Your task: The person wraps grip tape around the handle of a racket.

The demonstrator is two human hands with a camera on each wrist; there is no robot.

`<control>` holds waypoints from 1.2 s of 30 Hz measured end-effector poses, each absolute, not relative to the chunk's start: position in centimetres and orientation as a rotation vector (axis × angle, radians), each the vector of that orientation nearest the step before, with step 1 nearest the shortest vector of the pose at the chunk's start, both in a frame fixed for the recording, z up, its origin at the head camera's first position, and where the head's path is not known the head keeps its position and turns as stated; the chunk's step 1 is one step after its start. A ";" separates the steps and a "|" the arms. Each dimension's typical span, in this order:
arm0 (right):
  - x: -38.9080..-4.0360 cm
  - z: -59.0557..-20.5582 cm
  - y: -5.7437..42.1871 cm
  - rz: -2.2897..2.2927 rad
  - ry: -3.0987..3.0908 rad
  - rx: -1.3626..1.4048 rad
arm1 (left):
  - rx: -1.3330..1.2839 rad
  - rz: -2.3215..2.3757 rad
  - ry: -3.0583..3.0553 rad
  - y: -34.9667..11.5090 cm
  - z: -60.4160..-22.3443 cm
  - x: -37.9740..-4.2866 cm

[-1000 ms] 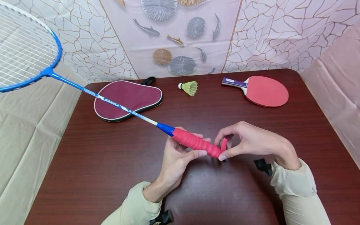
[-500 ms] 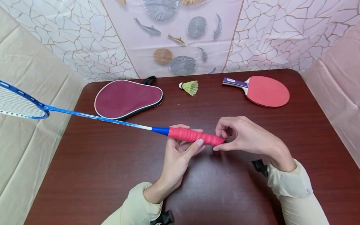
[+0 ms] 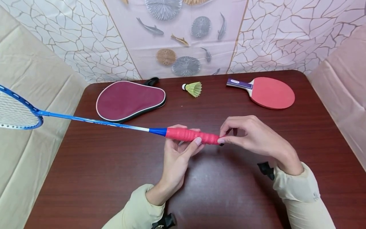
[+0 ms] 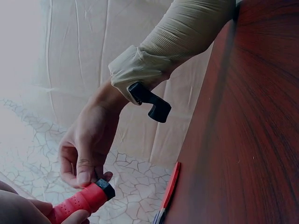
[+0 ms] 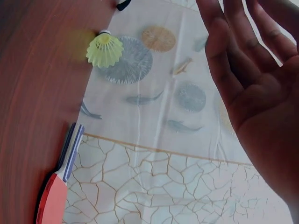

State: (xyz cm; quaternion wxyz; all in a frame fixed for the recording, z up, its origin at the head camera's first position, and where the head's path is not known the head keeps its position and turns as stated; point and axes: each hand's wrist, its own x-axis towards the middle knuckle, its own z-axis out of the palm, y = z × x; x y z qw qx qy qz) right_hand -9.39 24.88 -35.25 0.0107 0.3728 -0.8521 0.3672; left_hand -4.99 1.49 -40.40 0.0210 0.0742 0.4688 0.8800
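Observation:
A blue and white badminton racket (image 3: 120, 125) is held above the table, its head out to the left. My left hand (image 3: 175, 162) grips its handle, thumb on top and fingers beneath. Pink-red grip tape (image 3: 184, 134) is wound in ridges round the handle. At the handle's butt end my right hand (image 3: 255, 138) pinches the tape between thumb and fingers. The left wrist view shows the black butt cap (image 4: 106, 188) sticking out past the tape, just beside the right thumb. Only the palm and fingers of the right hand appear in the right wrist view; what they pinch is hidden there.
Along the back of the brown table (image 3: 114, 178) lie a maroon paddle case (image 3: 128, 100), a yellow shuttlecock (image 3: 193, 89) and a red table tennis paddle (image 3: 273, 93). The racket's shaft passes over the case's front edge. Patterned cloth hangs behind.
The racket has swung so its head is lower and the handle lies flatter, a little left. The loose tape strip that stood up at the butt end is no longer visible; the right hand followed the handle.

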 end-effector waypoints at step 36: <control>-9.5 -35.6 26.4 1.398 -2.984 1.172 | 0.674 2.525 1.494 1.7 -40.1 -4.7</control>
